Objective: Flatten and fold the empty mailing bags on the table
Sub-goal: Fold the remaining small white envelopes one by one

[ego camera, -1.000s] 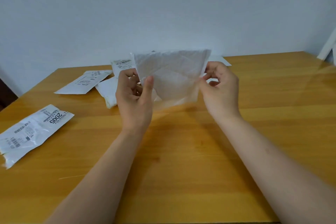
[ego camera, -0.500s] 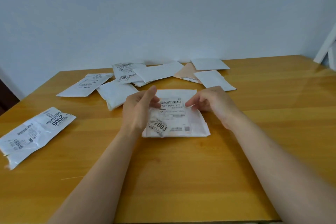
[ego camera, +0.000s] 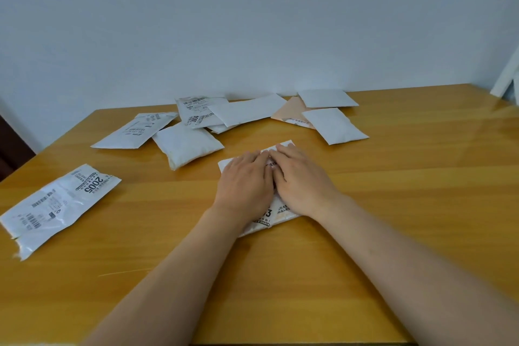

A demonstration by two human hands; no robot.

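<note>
Both hands have come down since a moment ago, when they pinched the top corners of the mailing bag (ego camera: 276, 212); now the left hand (ego camera: 245, 182) and the right hand (ego camera: 302, 181) lie palm down on it, side by side and touching along the index fingers. All the fingers are straight and held together, pressing the bag flat against the surface (ego camera: 407, 205), gripping nothing. That placement looks meant to push the air out and iron the creases, working from the middle outward. The bag sits in the middle of the surface, label side up, with only its far edge, its left corner and a printed strip near the wrists showing. To either side there is bare wood, and more toward the near edge, so the palms can sweep outward and the bag can be folded toward the person without striking anything. Beyond the fingertips, a puffy white bag (ego camera: 186, 144) lies near on the left, a loose pile of flat bags (ego camera: 244, 112) further back, and a crumpled bag marked 2005 (ego camera: 60, 205) well apart near the left edge
</note>
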